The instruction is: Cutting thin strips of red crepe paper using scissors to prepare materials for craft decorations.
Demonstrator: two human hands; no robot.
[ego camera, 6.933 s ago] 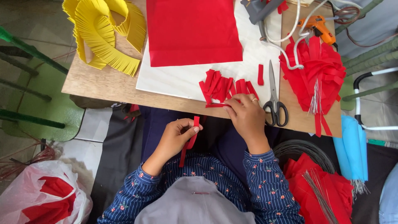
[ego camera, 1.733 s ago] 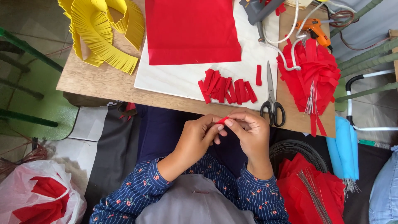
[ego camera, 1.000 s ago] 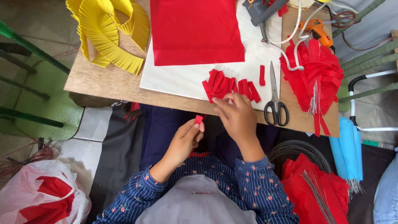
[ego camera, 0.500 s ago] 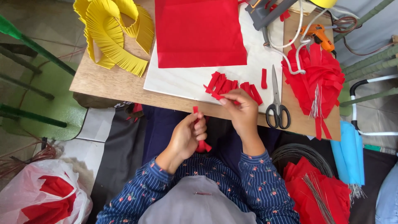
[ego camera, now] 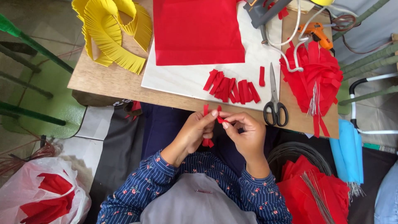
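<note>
Red paper strip (ego camera: 206, 124) stands near-upright in my left hand (ego camera: 195, 133) grip, pinched just below the desk (ego camera: 103, 81) edge — my right hand (ego camera: 244, 135) nips its own scrap beside it.

Single head-worn view, looking steeply down, close over table edge (ego camera: 124, 89)

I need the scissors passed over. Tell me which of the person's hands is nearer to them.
Right. The right hand is just left of the scissors, close to their black handles. The left hand is farther left, beyond the right hand, holding red paper strips.
</note>
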